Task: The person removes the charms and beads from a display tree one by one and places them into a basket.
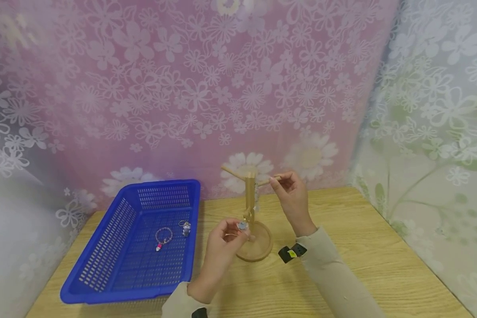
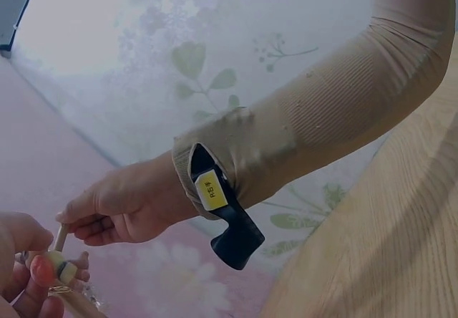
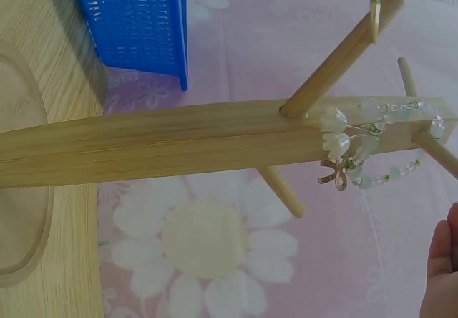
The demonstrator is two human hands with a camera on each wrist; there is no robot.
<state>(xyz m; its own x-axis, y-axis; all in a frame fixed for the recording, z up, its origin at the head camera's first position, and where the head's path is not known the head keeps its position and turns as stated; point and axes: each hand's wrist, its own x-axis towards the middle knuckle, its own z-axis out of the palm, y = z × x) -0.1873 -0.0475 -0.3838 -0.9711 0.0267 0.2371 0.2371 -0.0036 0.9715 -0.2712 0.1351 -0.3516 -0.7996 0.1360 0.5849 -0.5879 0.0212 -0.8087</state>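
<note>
A wooden stand (image 1: 249, 194) with a round base and several slanted pegs rises from the table. Between its thumb and fingers my left hand (image 1: 220, 247) holds a keychain with a small figure charm (image 1: 242, 225), low beside the post. In the right wrist view a gold metal piece (image 3: 375, 10) is at the end of a peg; whether it circles the peg is unclear. My right hand (image 1: 294, 196) pinches the tip of the upper right peg. A beaded bracelet (image 3: 368, 135) with white flowers and a bow charm hangs by the post on that peg.
To the left stands a blue plastic basket (image 1: 194, 260). Inside it lie a pink beaded ring with a charm (image 1: 164, 236) and another figure keychain (image 1: 186, 228). Floral cloth (image 1: 230, 88) hangs close behind the wood-grain table (image 1: 342, 256) and along its sides.
</note>
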